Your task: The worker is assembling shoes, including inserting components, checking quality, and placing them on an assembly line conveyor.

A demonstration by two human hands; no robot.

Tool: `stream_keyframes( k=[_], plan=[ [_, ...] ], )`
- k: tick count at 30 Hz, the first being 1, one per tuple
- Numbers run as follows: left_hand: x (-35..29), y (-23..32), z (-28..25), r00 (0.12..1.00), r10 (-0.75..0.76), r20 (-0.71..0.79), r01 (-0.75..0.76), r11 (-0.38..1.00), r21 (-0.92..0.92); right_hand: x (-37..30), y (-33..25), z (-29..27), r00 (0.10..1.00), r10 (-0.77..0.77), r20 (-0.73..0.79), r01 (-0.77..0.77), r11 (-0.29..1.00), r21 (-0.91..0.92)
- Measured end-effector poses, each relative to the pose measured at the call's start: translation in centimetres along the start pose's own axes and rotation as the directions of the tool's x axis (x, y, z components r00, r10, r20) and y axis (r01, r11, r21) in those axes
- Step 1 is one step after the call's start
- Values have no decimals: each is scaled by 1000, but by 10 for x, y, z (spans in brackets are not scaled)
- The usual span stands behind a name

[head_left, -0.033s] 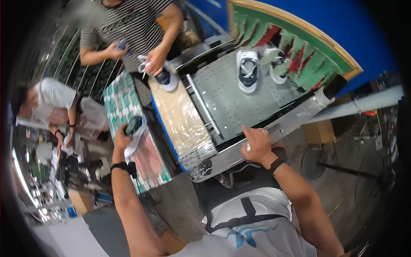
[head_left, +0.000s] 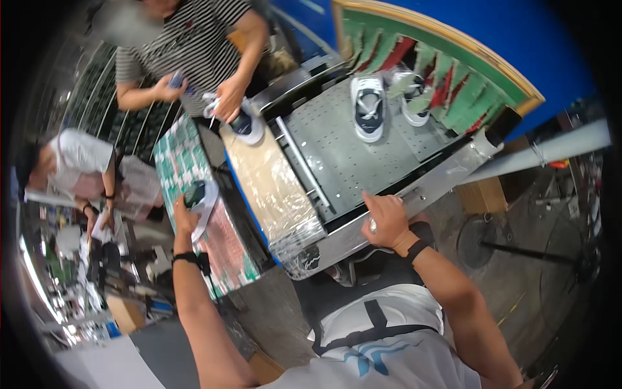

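Observation:
My left hand is closed around a sneaker, with a dark green upper and white sole. It holds the sneaker at the green, white and pink patterned surface; whether the sole touches is unclear. My right hand is at the near metal rail of the conveyor, index finger stretched out over the belt edge and the other fingers partly curled. Something small and shiny shows at those fingers, too small to name. On the grey perforated belt stands a dark and white sneaker.
Another sneaker stands partly under the green and red strip curtain. Across from me, a co-worker in a striped shirt touches a sneaker on the plastic-wrapped tan board. Another person works at left. A fan-like stand is at right.
The view has shifted slightly, so the conveyor and sneakers sit a little further left. Both my hands keep nearly the same places, the left still on its sneaker.

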State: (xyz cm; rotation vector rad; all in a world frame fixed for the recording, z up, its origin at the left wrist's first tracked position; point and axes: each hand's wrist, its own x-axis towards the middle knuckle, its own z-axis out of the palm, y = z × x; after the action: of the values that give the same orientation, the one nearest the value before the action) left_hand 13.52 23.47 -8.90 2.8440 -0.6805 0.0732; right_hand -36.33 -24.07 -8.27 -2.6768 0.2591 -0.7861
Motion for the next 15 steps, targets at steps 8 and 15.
stream_keyframes(
  k=[8,15],
  plan=[
    [22,264,30,872,311,-378,-369,925,-90,-17,22,-14,999,-17,-46,16,1000,-15],
    [-9,578,46,580,808,-102,-726,456,-515,-17,21,-6,998,-19,-68,23,998,64]
  ],
)
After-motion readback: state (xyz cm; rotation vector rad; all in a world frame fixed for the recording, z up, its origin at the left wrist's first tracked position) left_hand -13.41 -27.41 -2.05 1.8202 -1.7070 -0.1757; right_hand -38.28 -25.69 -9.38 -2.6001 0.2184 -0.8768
